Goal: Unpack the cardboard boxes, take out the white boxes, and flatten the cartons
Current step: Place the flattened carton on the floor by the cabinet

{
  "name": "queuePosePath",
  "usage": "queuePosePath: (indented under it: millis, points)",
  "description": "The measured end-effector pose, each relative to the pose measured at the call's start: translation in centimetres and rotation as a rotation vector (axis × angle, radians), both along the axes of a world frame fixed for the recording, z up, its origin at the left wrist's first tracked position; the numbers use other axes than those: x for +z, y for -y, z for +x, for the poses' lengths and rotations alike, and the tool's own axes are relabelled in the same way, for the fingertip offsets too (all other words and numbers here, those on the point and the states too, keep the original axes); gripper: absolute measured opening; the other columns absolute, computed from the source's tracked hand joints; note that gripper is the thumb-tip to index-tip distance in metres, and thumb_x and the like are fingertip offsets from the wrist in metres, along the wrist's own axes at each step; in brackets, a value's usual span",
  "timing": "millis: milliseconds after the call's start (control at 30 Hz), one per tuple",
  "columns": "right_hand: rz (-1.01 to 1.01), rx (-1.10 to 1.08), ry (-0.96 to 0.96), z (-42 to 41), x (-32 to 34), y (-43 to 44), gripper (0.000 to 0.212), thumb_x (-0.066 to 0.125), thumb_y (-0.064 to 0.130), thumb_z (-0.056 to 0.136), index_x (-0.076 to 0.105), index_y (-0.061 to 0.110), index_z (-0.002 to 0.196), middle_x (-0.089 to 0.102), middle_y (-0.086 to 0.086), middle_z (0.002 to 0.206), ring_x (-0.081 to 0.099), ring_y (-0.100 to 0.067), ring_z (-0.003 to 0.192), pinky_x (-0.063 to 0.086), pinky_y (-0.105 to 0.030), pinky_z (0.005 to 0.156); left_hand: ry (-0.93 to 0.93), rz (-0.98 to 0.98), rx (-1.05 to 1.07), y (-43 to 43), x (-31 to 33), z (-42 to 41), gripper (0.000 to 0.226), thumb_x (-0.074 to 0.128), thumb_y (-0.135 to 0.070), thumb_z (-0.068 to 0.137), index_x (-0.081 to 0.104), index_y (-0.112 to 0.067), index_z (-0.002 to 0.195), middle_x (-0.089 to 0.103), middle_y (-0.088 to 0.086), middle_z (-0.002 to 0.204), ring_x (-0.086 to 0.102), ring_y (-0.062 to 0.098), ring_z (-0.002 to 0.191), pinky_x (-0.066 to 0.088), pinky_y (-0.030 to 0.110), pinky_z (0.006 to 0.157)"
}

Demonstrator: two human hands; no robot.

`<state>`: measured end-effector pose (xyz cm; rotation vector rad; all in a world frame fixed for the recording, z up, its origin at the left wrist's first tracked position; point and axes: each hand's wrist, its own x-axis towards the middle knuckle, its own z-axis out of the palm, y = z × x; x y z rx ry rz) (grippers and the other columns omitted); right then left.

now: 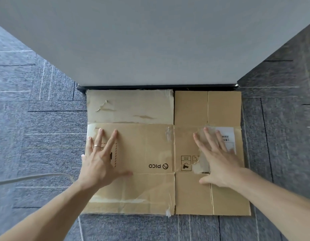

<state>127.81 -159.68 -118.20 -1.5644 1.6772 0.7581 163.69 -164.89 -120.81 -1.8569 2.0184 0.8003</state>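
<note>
- My left hand: fingers splayed straight, gripping nothing, palm flat on the left panel of the carton.
- The carton: lies flattened on the carpet, against the white wall. I judge pressing outward along the creases best.
- My right hand: blurred, fingers spread, holding nothing, beside the label.

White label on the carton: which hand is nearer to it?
Right. The right hand covers part of the white label; the left hand presses the carton far to its left.
</note>
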Motion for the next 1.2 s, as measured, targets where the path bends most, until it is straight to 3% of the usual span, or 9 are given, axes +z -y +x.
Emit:
queuePosePath:
  millis: [133,267,400,533,667,800,1000,1100,1200]
  points:
    - [-0.013,-0.005,-0.02,0.4,-0.6,-0.1,0.163,0.088,0.069,0.058,-0.053,0.045,0.136,-0.064,0.008,0.143,-0.045,-0.034,0.143,0.019,-0.073,0.118,0.003,-0.018,0.15,-0.3,-0.1,0.6,0.152,0.075,-0.093,0.038,-0.012,-0.057,0.157,-0.009,0.005,0.172,0.002,0.041,0.155,0.028,0.066,0.118]
    - [-0.033,-0.007,-0.018,0.0,-1.0,-0.2,0.163,0.086,0.074,0.055,-0.052,0.046,0.138,-0.063,0.01,0.145,-0.044,-0.032,0.144,0.018,-0.074,0.117,0.109,-0.003,0.232,0.3,0.0,0.9,0.15,0.065,-0.1,0.034,-0.009,-0.056,0.157,0.005,0.021,0.168,0.025,0.049,0.144,0.037,0.062,0.111]
    - [-0.017,0.018,-0.021,-0.3,-0.9,0.0,0.16,0.085,0.072,0.059,-0.053,0.047,0.136,-0.065,0.011,0.142,-0.044,-0.031,0.144,0.018,-0.072,0.119,0.109,0.041,0.264,-0.1,0.3,1.5,0.155,0.069,-0.095,0.031,-0.012,-0.055,0.158,0.013,0.024,0.164,0.028,0.045,0.14,0.036,0.059,0.111]
    - [-0.026,0.011,-0.019,0.0,-0.7,0.1,0.161,0.086,0.072,0.058,-0.053,0.047,0.136,-0.066,0.008,0.141,-0.043,-0.032,0.144,0.014,-0.074,0.119,0.135,0.018,0.2,0.4,0.5,0.8,0.155,0.076,-0.091,0.037,-0.011,-0.052,0.159,-0.002,0.02,0.17,0.015,0.043,0.151,0.038,0.062,0.113]
    - [-0.103,0.042,-0.006,2.2,-1.4,0.8,0.168,0.087,0.076,0.048,-0.052,0.045,0.137,-0.064,0.003,0.144,-0.043,-0.035,0.144,0.002,-0.078,0.114,0.015,-0.058,-0.236,1.8,-0.2,-2.7,0.154,0.073,-0.093,0.043,-0.025,-0.051,0.155,-0.04,0.001,0.164,-0.026,0.036,0.155,0.009,0.075,0.118]
    - [-0.078,0.053,-0.015,3.3,-2.8,1.6,0.17,0.087,0.076,0.044,-0.054,0.047,0.134,-0.066,0.005,0.141,-0.047,-0.037,0.14,0.003,-0.081,0.113,0.005,0.038,-0.297,2.2,-1.5,-6.2,0.161,0.079,-0.089,0.04,-0.035,-0.053,0.149,-0.051,-0.008,0.156,-0.039,0.033,0.149,-0.001,0.087,0.106]
    - [-0.071,0.105,-0.052,4.3,-1.4,2.6,0.158,0.088,0.065,0.061,-0.04,0.042,0.149,-0.054,0.0,0.153,-0.03,-0.042,0.152,0.017,-0.077,0.116,0.134,0.068,-0.323,2.8,0.1,-7.1,0.152,0.078,-0.086,0.053,-0.031,-0.049,0.153,-0.045,-0.004,0.16,-0.03,0.035,0.153,0.009,0.087,0.109]
    - [-0.099,0.114,-0.021,5.0,2.4,3.1,0.148,0.083,0.068,0.066,-0.034,0.041,0.153,-0.04,-0.003,0.163,-0.017,-0.043,0.156,0.011,-0.076,0.118,0.246,0.117,-0.338,3.7,4.0,-7.0,0.134,0.076,-0.078,0.069,-0.015,-0.043,0.161,-0.028,0.0,0.169,-0.023,0.034,0.156,0.007,0.083,0.112]
    - [-0.093,0.107,-0.012,4.8,7.9,1.4,0.141,0.076,0.073,0.071,-0.034,0.039,0.154,-0.04,-0.006,0.162,-0.019,-0.039,0.156,0.004,-0.072,0.121,0.233,0.095,-0.304,2.6,9.6,-5.8,0.115,0.065,-0.077,0.08,-0.003,-0.038,0.164,-0.013,0.003,0.173,-0.015,0.031,0.158,0.001,0.076,0.119]
